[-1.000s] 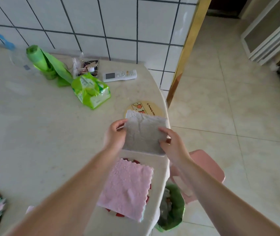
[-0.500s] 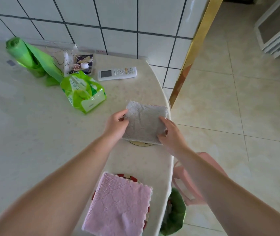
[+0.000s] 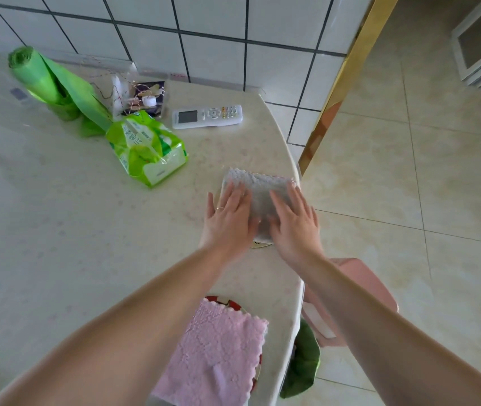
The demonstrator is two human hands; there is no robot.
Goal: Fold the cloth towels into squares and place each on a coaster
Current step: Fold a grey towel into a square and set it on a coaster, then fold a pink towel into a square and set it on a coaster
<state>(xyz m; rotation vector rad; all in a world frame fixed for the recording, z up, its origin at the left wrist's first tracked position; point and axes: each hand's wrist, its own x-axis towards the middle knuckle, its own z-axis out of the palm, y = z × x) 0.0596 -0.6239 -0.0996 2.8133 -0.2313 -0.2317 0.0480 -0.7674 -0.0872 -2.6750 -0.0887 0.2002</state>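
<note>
Now both hands lie flat, fingers straight, on the folded grey fleece towel [image 3: 258,197] near the right edge of the pale marble-look table [image 3: 57,230]: the left hand [image 3: 229,218] presses its left half, the right hand [image 3: 294,224] its right half. A sliver of round coaster [image 3: 259,245] peeks out beneath the towel's near edge. Nearer the person, a folded pink fleece towel [image 3: 215,350] covers a red-rimmed round coaster [image 3: 234,303].
</note>
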